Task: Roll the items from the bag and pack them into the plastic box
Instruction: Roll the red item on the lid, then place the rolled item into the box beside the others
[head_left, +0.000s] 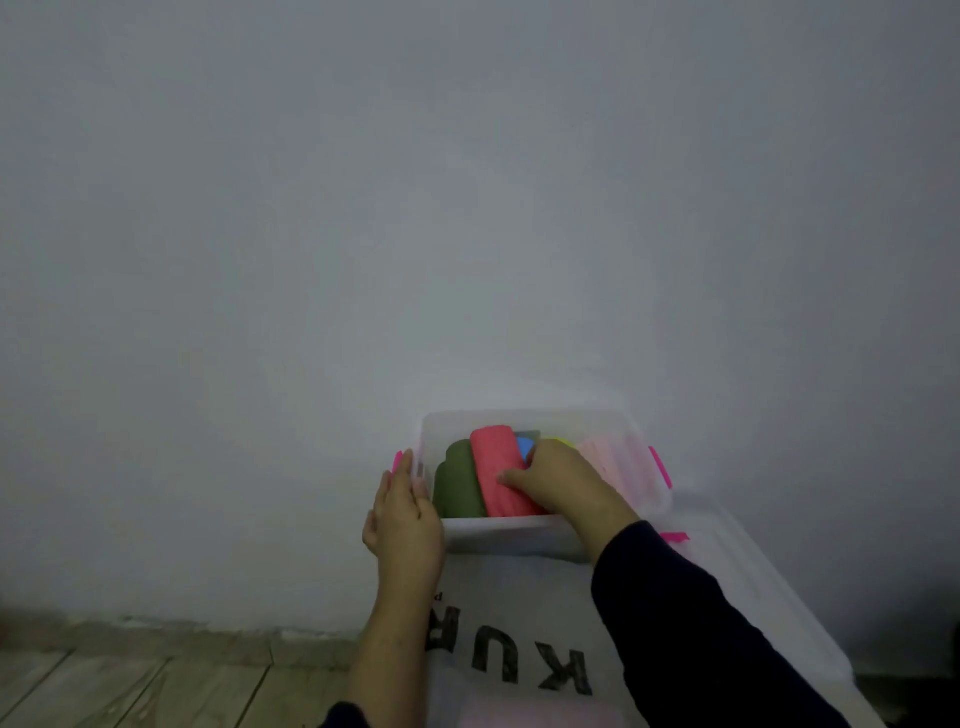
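**Rolled cloths in the clear box, both hands at it**

Clear plastic box (511, 538) with pink latches (661, 466), standing against a pale wall (467, 208), near edge resting over a white bag (519, 613) printed with dark letters "KUR". What carries box and bag hidden; strip of wooden floor (130, 686) at lower left.

Inside the box, side by side from left wall to right: olive-green roll (457, 486), red-pink ribbed roll (501, 467) lying lengthwise from far wall to near wall, a bit of blue roll (524, 447) and something grey behind it, a sliver of yellow-green (558, 442), then a pale pink roll (605, 452) by the right wall.

Left hand (402, 525) flat against the outside of the box's left wall near the front left corner, fingers straight and together, pointing away toward the wall, forearm bare. Right hand (550, 483) reaching over the front rim into the box, fingers curled down between the rolls, thumb pressed on the near part of the red-pink roll, apparently gripping it; dark sleeve (691, 623) to the wrist.

Second clear plastic piece (753, 582) with a pink tab (674, 537) lying to the right of the box, partly under the sleeve. Pale pink cloth (535, 717) at the bottom edge, below the bag.
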